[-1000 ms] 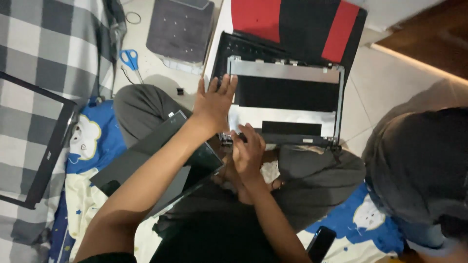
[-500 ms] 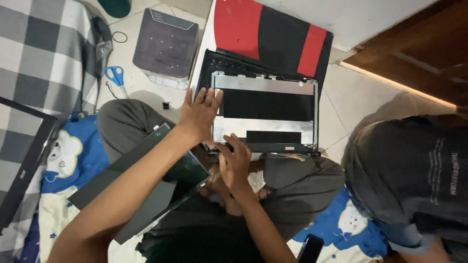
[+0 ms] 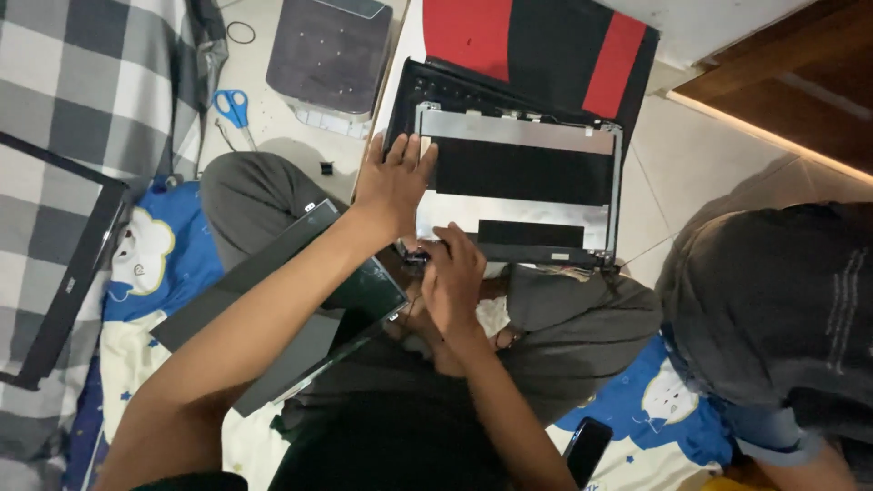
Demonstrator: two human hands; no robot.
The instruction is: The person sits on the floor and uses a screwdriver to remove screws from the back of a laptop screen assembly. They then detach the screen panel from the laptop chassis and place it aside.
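— Where are your hands?

— My left hand [image 3: 393, 182] lies flat, fingers [image 3: 411, 150] spread apart, on the left edge of the laptop lid [image 3: 518, 195], a silver panel with two black strips stuck across it. The lid rests over the black laptop base [image 3: 455, 86], across my knees. My right hand [image 3: 452, 277] has its fingers bunched together at the lid's lower left corner, by the hinge; whether they pinch anything there I cannot tell.

— Any boxes or packages about?

— A grey plastic box [image 3: 329, 55] sits on the floor [image 3: 264, 118] past my left knee, blue scissors [image 3: 235, 107] just beside it. Behind the laptop lies a flat red and black case [image 3: 536, 45]. A loose screen panel [image 3: 273, 309] leans on my left leg, a black screen frame [image 3: 64, 273] well to its left on the checked cloth [image 3: 82, 73].
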